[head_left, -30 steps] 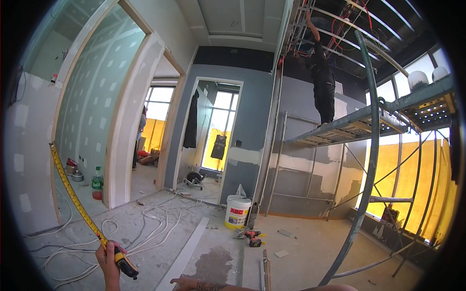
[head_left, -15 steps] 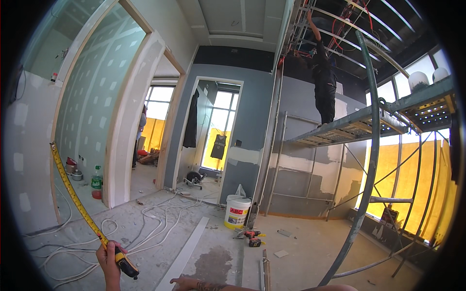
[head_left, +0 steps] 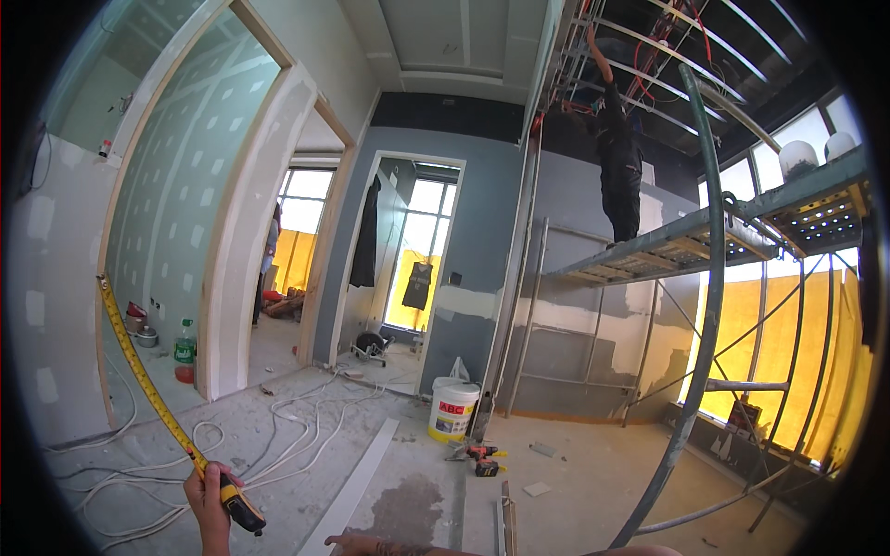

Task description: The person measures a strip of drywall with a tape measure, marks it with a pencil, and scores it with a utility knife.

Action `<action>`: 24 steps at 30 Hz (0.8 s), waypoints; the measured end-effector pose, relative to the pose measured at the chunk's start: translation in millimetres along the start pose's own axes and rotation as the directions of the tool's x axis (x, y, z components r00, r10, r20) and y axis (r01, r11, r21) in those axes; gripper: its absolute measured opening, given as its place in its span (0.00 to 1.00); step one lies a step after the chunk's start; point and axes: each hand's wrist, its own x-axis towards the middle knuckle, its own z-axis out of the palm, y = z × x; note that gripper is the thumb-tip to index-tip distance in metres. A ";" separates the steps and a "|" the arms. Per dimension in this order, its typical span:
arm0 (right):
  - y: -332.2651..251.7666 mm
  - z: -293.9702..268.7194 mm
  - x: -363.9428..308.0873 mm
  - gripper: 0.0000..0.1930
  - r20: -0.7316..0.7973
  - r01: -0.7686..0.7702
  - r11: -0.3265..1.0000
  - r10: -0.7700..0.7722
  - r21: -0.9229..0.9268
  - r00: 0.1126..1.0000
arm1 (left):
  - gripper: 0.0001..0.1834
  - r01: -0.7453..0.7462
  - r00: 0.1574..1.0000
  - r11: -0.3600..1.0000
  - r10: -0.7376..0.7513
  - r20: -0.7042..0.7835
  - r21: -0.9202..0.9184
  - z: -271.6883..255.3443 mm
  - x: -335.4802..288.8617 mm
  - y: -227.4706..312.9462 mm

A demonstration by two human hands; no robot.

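My left hand (head_left: 211, 500) is closed around a yellow and black tape measure (head_left: 243, 512) at the lower left. Its yellow blade (head_left: 139, 361) extends up and away, bowing slightly, and its far end appears against the edge of the left wall opening. My right hand (head_left: 350, 545) shows only in part at the lower edge, one finger reaching left and nothing visible in it. Beside that hand lies a long white strip (head_left: 366, 473) on the floor.
White cables (head_left: 287, 417) sprawl across the floor. A white bucket (head_left: 453, 408) stands near a cordless drill (head_left: 482, 451). At right, another person (head_left: 619, 157) stands on a scaffold platform (head_left: 667, 250), arm raised to the ceiling frame. A green bottle (head_left: 185, 347) is inside the left opening.
The far end of the tape blade sits slightly farther right and lower in the picture. My hands look almost unmoved.
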 end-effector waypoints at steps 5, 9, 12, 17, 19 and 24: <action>-27.3 -5.4 -5.4 0.32 0.040 -0.017 0.999 0.015 0.045 0.999 | 0.17 0.021 1.000 1.000 -0.020 -0.006 0.006 -15.4 -2.3 -5.5; 5.5 1.5 2.7 0.32 -0.035 0.028 0.999 -0.029 -0.031 0.999 | 0.17 0.025 0.999 1.000 -0.025 0.046 -0.006 -1.3 2.1 -1.5; 4.5 4.0 5.4 0.32 -0.024 0.024 0.999 -0.025 -0.037 0.999 | 0.17 0.022 0.998 1.000 -0.021 0.059 -0.005 -4.4 2.1 -2.6; -5.6 2.9 1.8 0.32 0.003 -0.001 0.999 0.001 -0.047 1.000 | 0.17 0.028 0.999 0.999 -0.029 0.035 0.021 -9.7 -0.1 -0.5; -7.1 1.5 1.3 0.32 0.013 0.002 0.998 -0.001 -0.057 1.000 | 0.17 0.027 0.999 0.999 -0.028 0.030 0.027 -10.5 -0.4 0.0; 2.4 -10.5 -6.4 0.32 -0.058 0.007 0.999 -0.010 -0.047 0.998 | 0.16 0.008 0.998 1.000 -0.007 0.067 -0.009 8.2 5.0 4.5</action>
